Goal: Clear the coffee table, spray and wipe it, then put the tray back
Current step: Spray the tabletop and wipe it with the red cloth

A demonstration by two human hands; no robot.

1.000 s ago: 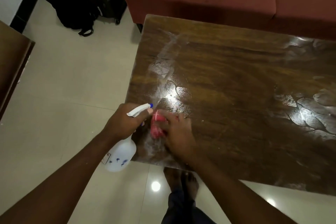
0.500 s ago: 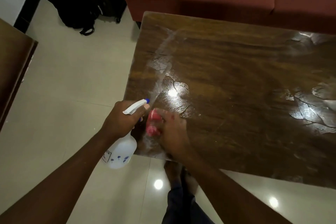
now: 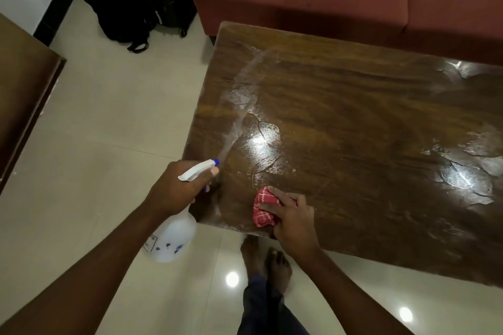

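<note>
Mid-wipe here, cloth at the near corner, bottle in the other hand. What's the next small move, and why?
Probably sweep the red cloth under the right hand away from you along the pale streak at the coffee table's left end: film shows there, while the left hand holds the spray bottle off the edge.

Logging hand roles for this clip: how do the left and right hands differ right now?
The left hand grips a white spray bottle off the table's edge; the right hand presses a red cloth onto the coffee table. Left is raised, right lies flat. Both sit near the same corner.
</note>
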